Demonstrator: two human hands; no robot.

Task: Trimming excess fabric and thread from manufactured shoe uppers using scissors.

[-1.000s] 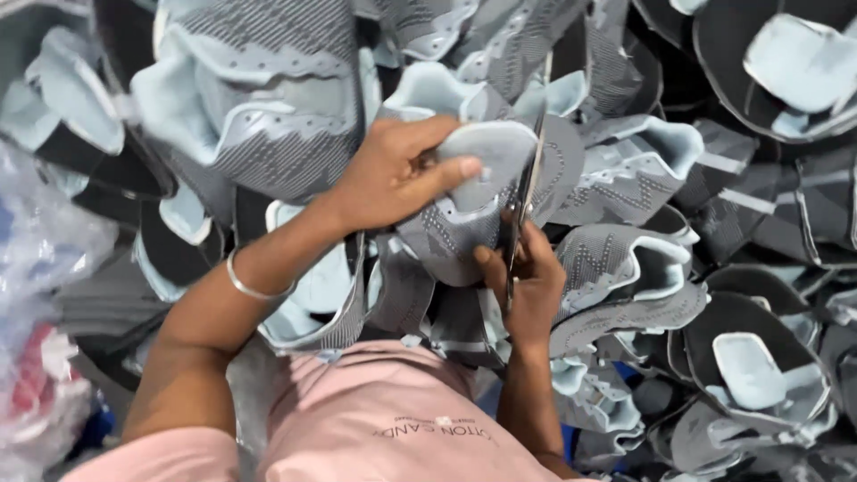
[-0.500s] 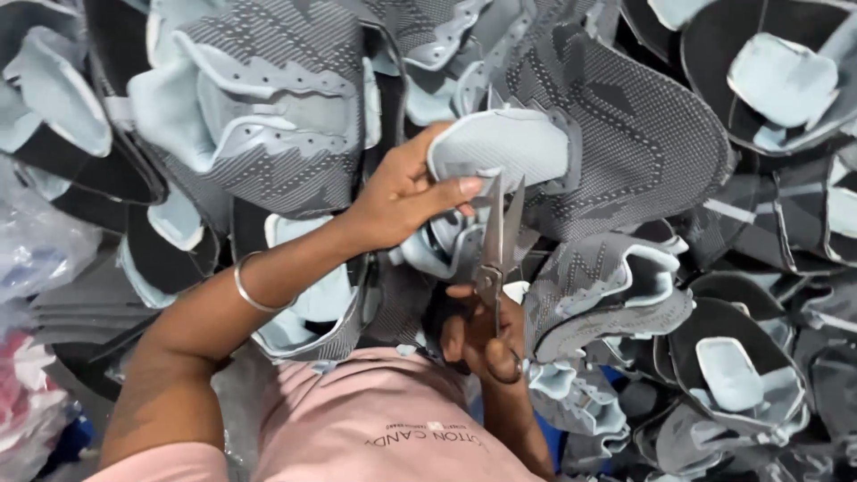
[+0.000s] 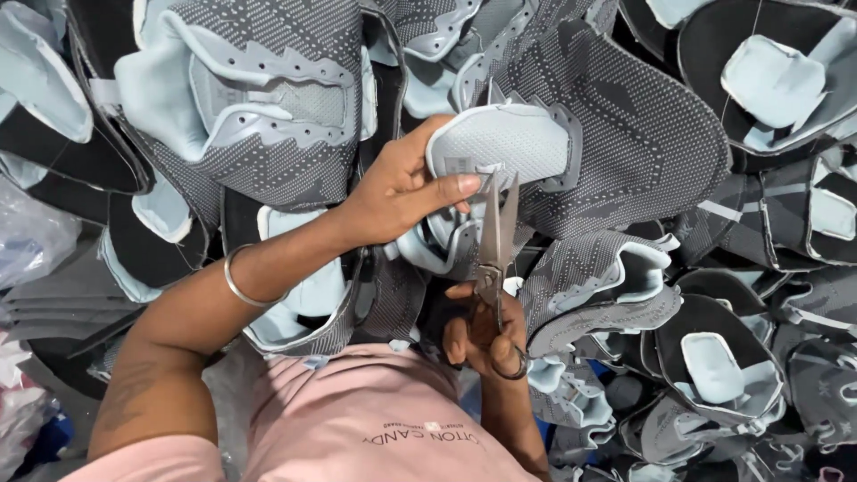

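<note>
My left hand [image 3: 402, 192] grips a grey knit shoe upper [image 3: 616, 125] by its pale blue padded tongue [image 3: 504, 143], thumb pressed along the tongue's lower edge. My right hand [image 3: 478, 335] holds metal scissors [image 3: 495, 241] upright, fingers through the handles. The blades are slightly apart and their tips sit at the tongue's lower edge, right beside my left thumb. A thin silver bangle [image 3: 241, 286] circles my left wrist.
Many more grey and pale blue shoe uppers [image 3: 250, 98] are heaped all around, with dark-lined ones [image 3: 714, 366] at the right. Clear plastic bags [image 3: 31, 241] lie at the left edge. My pink shirt [image 3: 375, 419] fills the bottom of the view.
The upper has been turned, showing a broad grey knit side. The scissors rose from beside it to the tongue's lower edge, blades parted, and my left thumb shifted next to the tips.
</note>
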